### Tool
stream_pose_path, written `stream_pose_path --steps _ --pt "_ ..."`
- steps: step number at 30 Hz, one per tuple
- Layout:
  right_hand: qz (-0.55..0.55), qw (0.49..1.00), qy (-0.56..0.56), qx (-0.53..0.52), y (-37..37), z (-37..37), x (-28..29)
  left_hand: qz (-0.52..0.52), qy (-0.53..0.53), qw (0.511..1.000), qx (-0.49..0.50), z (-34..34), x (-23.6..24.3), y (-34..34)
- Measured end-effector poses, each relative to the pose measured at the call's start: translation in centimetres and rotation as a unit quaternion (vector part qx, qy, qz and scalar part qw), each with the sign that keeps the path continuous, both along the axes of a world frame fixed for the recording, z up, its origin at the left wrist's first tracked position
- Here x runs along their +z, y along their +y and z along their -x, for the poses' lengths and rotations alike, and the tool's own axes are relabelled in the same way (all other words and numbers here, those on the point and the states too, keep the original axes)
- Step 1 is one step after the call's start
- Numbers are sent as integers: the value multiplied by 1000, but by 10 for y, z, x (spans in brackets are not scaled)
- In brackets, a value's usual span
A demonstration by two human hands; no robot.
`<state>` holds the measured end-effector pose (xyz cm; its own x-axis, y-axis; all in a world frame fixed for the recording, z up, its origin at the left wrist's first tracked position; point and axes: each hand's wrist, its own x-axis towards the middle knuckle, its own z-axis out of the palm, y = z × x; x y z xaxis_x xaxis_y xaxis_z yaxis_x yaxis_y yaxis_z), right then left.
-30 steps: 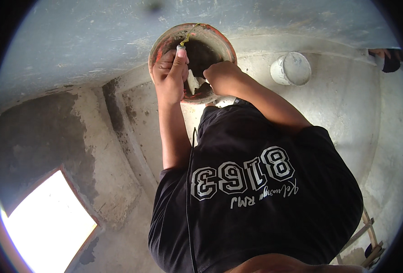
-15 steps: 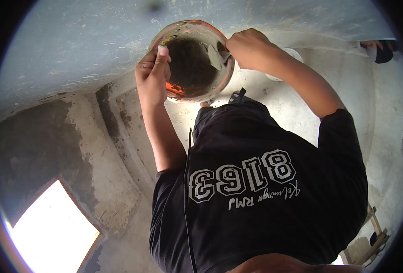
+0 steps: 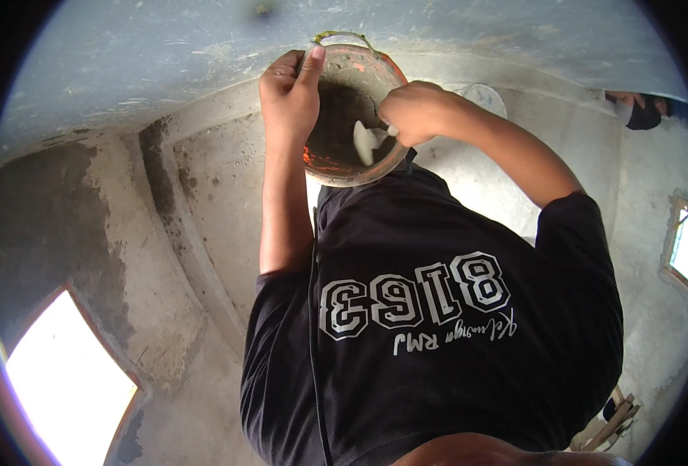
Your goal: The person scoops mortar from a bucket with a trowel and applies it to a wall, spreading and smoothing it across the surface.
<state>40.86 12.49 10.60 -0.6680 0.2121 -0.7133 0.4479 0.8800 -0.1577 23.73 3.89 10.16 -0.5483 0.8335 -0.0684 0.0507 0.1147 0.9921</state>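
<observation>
Okay, our left hand [image 3: 290, 97] curls round the bucket [image 3: 347, 183] edge; our right hand [image 3: 412, 113] wraps the trowel [image 3: 367, 143], blade left of fingers; best we brace firmly, scrape shallow.

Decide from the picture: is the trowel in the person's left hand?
No, the right hand holds the trowel, while the left hand holds the bucket by its handle.
</observation>
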Motion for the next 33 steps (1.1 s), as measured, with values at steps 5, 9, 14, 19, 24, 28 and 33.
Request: stream_pose_path --steps 5,9,14,19,24,28,33 --pt "44 996 54 -53 4 -4 4 8 -40 999 -2 -5 8 -8" --pt "159 962 174 -136 42 -35 1 -9 -81 997 -12 -3 16 -18" --pt "138 951 239 -141 60 -66 40 35 -14 999 -7 -2 22 -24" --pt "-96 973 171 -124 38 -59 54 48 46 998 8 2 26 -14" --pt "-74 993 87 -30 13 -36 21 109 120 985 53 -5 26 -7" --pt "-5 991 112 -66 -3 -36 3 77 45 990 110 5 4 -8" --pt "36 991 101 -80 -13 -31 6 92 37 990 100 7 -6 -6"
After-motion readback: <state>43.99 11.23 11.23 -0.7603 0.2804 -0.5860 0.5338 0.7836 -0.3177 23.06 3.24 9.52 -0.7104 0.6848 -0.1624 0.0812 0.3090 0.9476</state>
